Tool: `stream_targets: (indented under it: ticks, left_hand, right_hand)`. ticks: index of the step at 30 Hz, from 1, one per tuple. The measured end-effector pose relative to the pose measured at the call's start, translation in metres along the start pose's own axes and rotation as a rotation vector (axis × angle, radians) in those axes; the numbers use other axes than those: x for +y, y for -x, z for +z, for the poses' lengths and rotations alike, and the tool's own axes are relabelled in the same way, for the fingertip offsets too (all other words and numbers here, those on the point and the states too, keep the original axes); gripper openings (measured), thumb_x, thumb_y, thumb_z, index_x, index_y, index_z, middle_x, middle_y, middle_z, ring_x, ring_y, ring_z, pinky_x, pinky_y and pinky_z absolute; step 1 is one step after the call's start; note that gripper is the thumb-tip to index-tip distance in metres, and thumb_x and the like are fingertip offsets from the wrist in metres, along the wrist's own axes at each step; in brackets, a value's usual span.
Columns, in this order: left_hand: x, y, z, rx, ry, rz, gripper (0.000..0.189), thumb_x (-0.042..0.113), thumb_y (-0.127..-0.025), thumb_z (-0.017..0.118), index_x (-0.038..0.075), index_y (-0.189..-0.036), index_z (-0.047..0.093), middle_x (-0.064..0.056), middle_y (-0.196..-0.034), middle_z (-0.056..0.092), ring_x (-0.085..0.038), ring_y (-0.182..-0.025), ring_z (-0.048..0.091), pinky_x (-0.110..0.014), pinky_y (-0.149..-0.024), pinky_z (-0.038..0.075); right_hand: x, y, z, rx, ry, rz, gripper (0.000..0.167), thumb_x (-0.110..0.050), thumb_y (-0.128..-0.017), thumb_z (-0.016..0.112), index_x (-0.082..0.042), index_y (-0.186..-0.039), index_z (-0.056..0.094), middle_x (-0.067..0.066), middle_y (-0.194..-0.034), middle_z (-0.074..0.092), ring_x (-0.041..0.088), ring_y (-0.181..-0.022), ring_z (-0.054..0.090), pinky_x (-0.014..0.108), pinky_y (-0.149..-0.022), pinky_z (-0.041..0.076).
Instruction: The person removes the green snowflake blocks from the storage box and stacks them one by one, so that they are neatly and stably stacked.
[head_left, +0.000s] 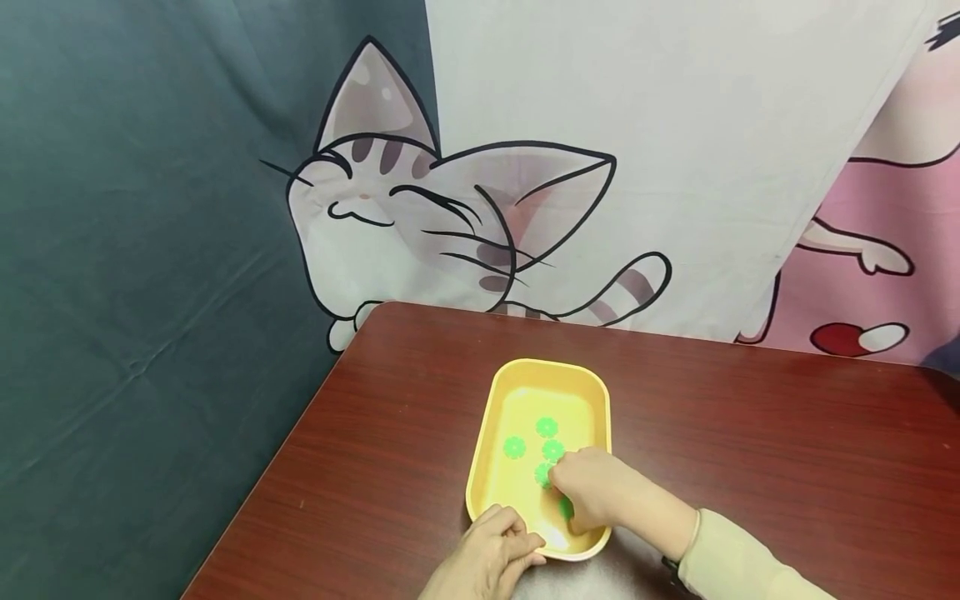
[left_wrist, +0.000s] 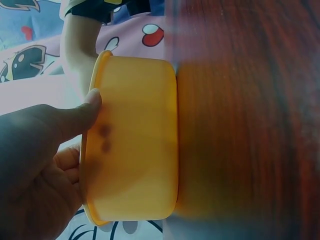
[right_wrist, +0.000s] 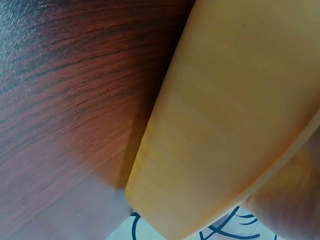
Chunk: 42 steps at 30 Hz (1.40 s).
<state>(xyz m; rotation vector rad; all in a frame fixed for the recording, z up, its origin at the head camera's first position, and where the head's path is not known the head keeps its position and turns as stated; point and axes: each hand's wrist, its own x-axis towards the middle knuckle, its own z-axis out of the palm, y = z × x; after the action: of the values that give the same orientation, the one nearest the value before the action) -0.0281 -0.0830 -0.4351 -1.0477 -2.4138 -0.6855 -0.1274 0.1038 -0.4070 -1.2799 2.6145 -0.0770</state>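
Note:
A yellow rectangular tray (head_left: pixel 491 417) with rounded corners lies on the table. My left hand (head_left: pixel 491 550) grips its near left corner, and the left wrist view shows the thumb (left_wrist: pixel 92 102) at the tray's rim. Inside the tray are several flat green flower-shaped pieces (head_left: pixel 547 427), one of them (head_left: pixel 514 447) apart on the left. My right hand (head_left: pixel 596 487) reaches down over the right wall with bent fingers among these pieces. A darker green piece (head_left: pixel 566 507) shows between its thumb and fingers; I cannot tell whether they pinch it.
The tray stands on a dark red-brown wooden table (head_left: pixel 390 433). Behind the table hangs a cloth (head_left: pixel 675 83) printed with a cartoon cat, with a dark grey-green part on the left. A pale sleeve (head_left: pixel 742 558) covers the right forearm.

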Motion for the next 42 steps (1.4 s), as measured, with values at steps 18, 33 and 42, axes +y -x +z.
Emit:
stream_targets:
  ticks: [18,33,42]
  left_hand:
    - [-0.002,0.0,0.004,-0.003,-0.01,0.029,0.018,0.024,-0.084,0.063,0.011,-0.087,0.074,0.005,-0.076,0.056,-0.001,-0.07,0.045,-0.002,-0.068,0.035]
    - [-0.005,-0.002,0.006,0.004,-0.038,0.067,0.015,0.028,-0.084,0.065,0.016,-0.085,0.074,0.009,-0.074,0.05,0.001,-0.068,0.039,-0.002,-0.065,0.028]
    - [-0.009,-0.001,0.012,0.098,-0.007,0.105,0.011,0.025,-0.086,0.066,0.017,-0.084,0.073,0.009,-0.075,0.047,-0.001,-0.067,0.038,-0.002,-0.064,0.027]
  right_hand:
    - [0.0,-0.002,0.008,-0.001,0.027,-0.081,0.039,-0.026,-0.054,0.081,-0.019,-0.079,0.052,-0.013,-0.07,0.042,0.005,-0.059,0.041,0.021,-0.054,0.04]
    - [0.043,0.033,-0.023,0.433,-0.231,-0.165,0.026,-0.019,-0.063,0.072,-0.022,-0.087,0.062,-0.019,-0.078,0.052,-0.001,-0.068,0.049,0.016,-0.063,0.043]
    - [0.082,0.087,-0.024,0.58,-0.16,-0.038,0.032,-0.014,-0.064,0.075,-0.03,-0.088,0.064,-0.027,-0.082,0.054,-0.003,-0.073,0.049,0.021,-0.068,0.04]
